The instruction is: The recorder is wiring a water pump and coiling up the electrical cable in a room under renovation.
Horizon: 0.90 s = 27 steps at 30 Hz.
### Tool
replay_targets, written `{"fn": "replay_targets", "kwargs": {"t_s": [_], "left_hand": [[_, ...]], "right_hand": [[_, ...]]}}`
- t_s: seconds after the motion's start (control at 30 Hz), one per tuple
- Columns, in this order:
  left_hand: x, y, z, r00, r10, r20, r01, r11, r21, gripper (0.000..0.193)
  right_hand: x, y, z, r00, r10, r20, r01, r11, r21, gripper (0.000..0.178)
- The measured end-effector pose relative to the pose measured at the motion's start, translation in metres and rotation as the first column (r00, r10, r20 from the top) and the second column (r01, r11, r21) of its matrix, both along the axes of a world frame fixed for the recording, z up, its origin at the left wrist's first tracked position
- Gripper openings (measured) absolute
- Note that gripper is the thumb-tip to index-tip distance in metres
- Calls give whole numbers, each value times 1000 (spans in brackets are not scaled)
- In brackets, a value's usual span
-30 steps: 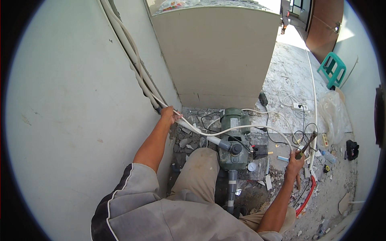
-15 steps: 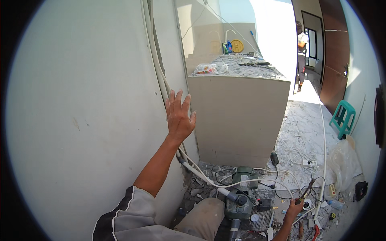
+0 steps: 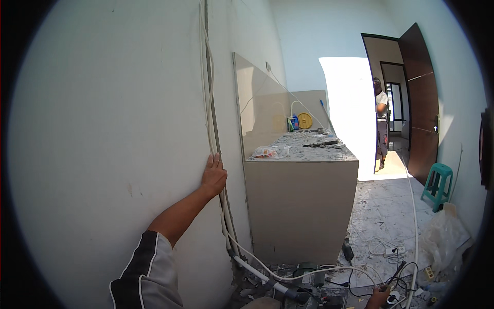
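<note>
My left hand [image 3: 214, 176] lies against the wall over several white pipes or cables [image 3: 211, 126] that run down a cut groove. Its fingers are stretched upward and rest on them. At the bottom right my right hand [image 3: 378, 298] is closed, partly cut off by the lower edge. What look like dark-handled pliers [image 3: 399, 270] stick up from it. A thin white line [image 3: 329, 270] loops from the groove's foot toward this hand. Between the hands, a green water pump [image 3: 309, 275] joins a grey-white pipe [image 3: 260, 275]; its lower part is out of view.
A tiled counter [image 3: 303, 206] with rubble, a plastic bag [image 3: 270, 151] and a dark tool [image 3: 320, 144] stands ahead. Beyond are an open brown door [image 3: 421, 103] and a person [image 3: 381, 123]. A green stool [image 3: 438, 185], clear plastic sheeting [image 3: 443, 239] and a power strip [image 3: 395, 251] are right.
My view has tilted up, showing more wall and doorway. My left hand has gone from raised with spread fingers to resting on the white lines. My right hand sits lower in view.
</note>
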State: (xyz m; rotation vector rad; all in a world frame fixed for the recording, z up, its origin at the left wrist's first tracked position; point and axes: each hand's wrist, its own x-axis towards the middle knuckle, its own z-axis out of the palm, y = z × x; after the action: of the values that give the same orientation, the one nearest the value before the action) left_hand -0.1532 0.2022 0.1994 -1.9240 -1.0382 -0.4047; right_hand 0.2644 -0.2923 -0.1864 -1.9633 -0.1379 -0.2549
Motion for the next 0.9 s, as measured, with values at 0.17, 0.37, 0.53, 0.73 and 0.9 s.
{"fn": "replay_targets", "kwargs": {"t_s": [0.17, 0.37, 0.53, 0.73, 0.9], "left_hand": [[5, 4, 24, 996, 22, -81, -27, 998, -55, 26], [7, 9, 25, 993, 27, -117, -38, 994, -100, 26], [1, 8, 21, 989, -56, -139, 46, 996, -79, 23], [-8, 16, 9, 991, -53, -121, 39, 992, -118, 19], [26, 7, 11, 981, -74, -179, 48, 988, -146, 9]], "right_hand": [[13, 2, -22, 999, 42, 27, -44, 995, 86, 36], [5, -5, -6, 1000, 25, 1, -25, 994, 108, 36], [63, -6, -96, 997, -71, -28, 76, 978, 194, 35], [21, -13, -33, 997, 6, -81, 10, 982, 191, 28], [15, -37, -49, 982, 88, -165, -45, 968, 249, 22]]}}
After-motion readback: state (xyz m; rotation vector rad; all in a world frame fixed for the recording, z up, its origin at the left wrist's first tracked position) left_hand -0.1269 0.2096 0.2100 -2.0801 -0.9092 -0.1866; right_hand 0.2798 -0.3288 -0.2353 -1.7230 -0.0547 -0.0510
